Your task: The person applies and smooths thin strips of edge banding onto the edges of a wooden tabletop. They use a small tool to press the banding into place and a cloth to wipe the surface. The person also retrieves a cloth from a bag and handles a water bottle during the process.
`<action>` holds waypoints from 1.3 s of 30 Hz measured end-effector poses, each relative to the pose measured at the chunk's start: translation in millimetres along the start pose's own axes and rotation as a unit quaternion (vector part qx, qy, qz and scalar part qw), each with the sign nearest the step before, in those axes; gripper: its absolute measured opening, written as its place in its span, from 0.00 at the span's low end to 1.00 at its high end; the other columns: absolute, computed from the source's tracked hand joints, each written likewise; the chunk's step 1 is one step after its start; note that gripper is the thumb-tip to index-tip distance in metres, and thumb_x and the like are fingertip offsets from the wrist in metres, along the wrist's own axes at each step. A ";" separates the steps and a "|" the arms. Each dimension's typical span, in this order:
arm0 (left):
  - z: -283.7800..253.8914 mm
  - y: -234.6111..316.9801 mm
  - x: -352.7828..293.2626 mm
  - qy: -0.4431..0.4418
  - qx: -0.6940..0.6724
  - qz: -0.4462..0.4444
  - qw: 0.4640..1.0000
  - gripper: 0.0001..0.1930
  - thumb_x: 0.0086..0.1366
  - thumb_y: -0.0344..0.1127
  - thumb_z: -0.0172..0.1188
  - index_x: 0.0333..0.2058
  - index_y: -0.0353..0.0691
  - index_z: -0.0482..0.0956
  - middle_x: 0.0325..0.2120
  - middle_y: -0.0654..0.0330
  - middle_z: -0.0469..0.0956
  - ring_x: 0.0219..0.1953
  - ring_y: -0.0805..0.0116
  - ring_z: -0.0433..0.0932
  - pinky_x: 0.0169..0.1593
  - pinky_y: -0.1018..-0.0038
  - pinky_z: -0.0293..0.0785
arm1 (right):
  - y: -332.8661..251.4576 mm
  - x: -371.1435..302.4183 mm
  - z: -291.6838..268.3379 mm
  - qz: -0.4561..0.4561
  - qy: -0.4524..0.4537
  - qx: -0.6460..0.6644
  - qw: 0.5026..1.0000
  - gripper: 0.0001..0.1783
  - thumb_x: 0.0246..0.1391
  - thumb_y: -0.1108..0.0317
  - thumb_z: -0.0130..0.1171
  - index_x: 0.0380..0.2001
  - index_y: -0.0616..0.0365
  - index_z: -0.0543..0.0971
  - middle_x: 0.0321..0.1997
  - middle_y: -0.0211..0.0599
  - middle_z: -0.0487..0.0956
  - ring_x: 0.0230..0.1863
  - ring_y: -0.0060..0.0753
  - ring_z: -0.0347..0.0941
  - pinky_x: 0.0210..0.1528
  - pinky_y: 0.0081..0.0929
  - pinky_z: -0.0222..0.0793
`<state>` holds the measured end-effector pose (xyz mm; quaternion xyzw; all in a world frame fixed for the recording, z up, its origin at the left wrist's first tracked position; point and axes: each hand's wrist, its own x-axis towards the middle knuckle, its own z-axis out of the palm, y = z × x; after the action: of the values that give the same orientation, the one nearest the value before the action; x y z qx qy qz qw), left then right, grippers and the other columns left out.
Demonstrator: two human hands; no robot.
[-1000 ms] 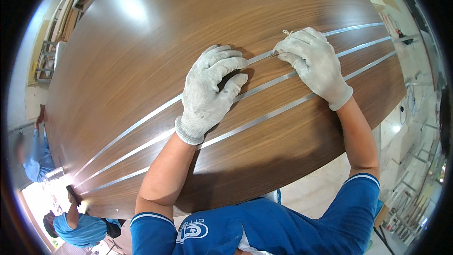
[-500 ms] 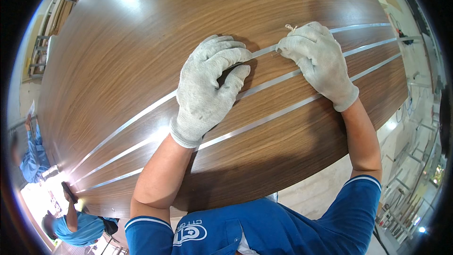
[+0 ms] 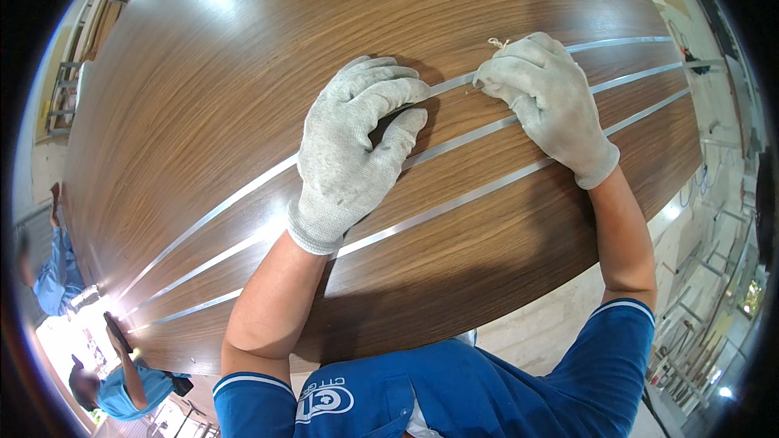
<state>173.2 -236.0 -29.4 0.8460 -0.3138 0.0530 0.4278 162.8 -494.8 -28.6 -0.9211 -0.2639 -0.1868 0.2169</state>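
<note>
A large brown wood-grain panel (image 3: 243, 81) lies below both hands, with three long silvery strips running across it from lower left to upper right. My left hand (image 3: 353, 146), in a pale grey knit glove, rests over the farthest strip (image 3: 452, 83). Its fingers are curved, and a gap shows between thumb and forefinger. In a matching glove, my right hand (image 3: 548, 101) bends its fingers closed in a pinch at the same strip, farther right. Whatever is between its fingertips is hidden. A loose pale thread (image 3: 498, 43) sticks up beside its knuckles.
At the far left, a person in blue (image 3: 55, 272) stands by the panel's end. Another person (image 3: 134, 389) is at the lower left, with a dark object at the panel's edge. Metal frames (image 3: 706, 264) stand on the floor to the right.
My left hand has shifted slightly left along the strip. The right hand has moved up very slightly. At the left, both other people have moved their arms.
</note>
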 end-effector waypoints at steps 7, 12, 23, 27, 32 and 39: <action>3.1 4.6 3.7 -0.015 0.100 0.069 0.992 0.17 0.63 0.33 0.65 0.51 0.38 0.84 0.50 0.49 0.82 0.59 0.46 0.76 0.64 0.55 0.70 | -1.0 2.4 -19.8 0.123 0.063 0.018 0.990 0.05 0.57 0.69 0.67 0.36 0.54 0.86 0.38 0.32 0.85 0.39 0.36 0.81 0.43 0.32 0.77; 4.0 3.0 4.1 -0.016 0.082 0.053 0.995 0.18 0.63 0.34 0.65 0.51 0.36 0.83 0.51 0.48 0.82 0.60 0.45 0.75 0.65 0.55 0.69 | -19.1 -7.4 -31.3 0.180 0.028 0.023 0.983 0.05 0.56 0.71 0.67 0.36 0.57 0.86 0.36 0.35 0.85 0.35 0.38 0.82 0.39 0.32 0.78; 1.0 2.7 3.8 0.000 -0.022 0.020 1.000 0.20 0.62 0.39 0.71 0.50 0.35 0.84 0.49 0.49 0.82 0.54 0.53 0.80 0.59 0.63 0.75 | -54.4 -7.1 -20.5 0.182 0.045 0.085 0.979 0.06 0.54 0.71 0.68 0.36 0.58 0.86 0.35 0.37 0.85 0.34 0.39 0.82 0.38 0.30 0.77; 5.5 16.6 2.9 -0.017 -0.089 0.029 0.995 0.20 0.62 0.41 0.73 0.48 0.35 0.84 0.45 0.52 0.83 0.46 0.63 0.83 0.52 0.70 0.78 | -77.9 -15.5 -31.0 0.186 0.053 0.117 0.974 0.08 0.53 0.71 0.69 0.38 0.60 0.86 0.36 0.39 0.85 0.35 0.38 0.82 0.39 0.29 0.77; 9.9 32.7 -3.6 -0.031 -0.131 0.046 0.990 0.10 0.63 0.32 0.71 0.41 0.35 0.85 0.36 0.57 0.84 0.40 0.66 0.82 0.46 0.72 0.78 | -104.2 -31.7 -27.6 0.196 0.072 0.146 0.967 0.10 0.54 0.74 0.69 0.40 0.63 0.85 0.40 0.39 0.86 0.38 0.31 0.82 0.43 0.26 0.76; 50.5 19.0 0.3 0.044 0.043 0.270 0.961 0.06 0.59 0.38 0.65 0.28 0.44 0.80 0.24 0.55 0.76 0.28 0.50 0.78 0.32 0.56 0.73 | -102.6 -76.3 -45.3 0.277 0.055 0.059 0.957 0.09 0.60 0.71 0.64 0.42 0.60 0.86 0.46 0.45 0.86 0.49 0.42 0.82 0.56 0.33 0.74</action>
<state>153.4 -282.6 -47.8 0.7439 -0.5093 0.2172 0.3743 33.8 -469.6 5.2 -0.9320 0.0032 -0.1534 0.3284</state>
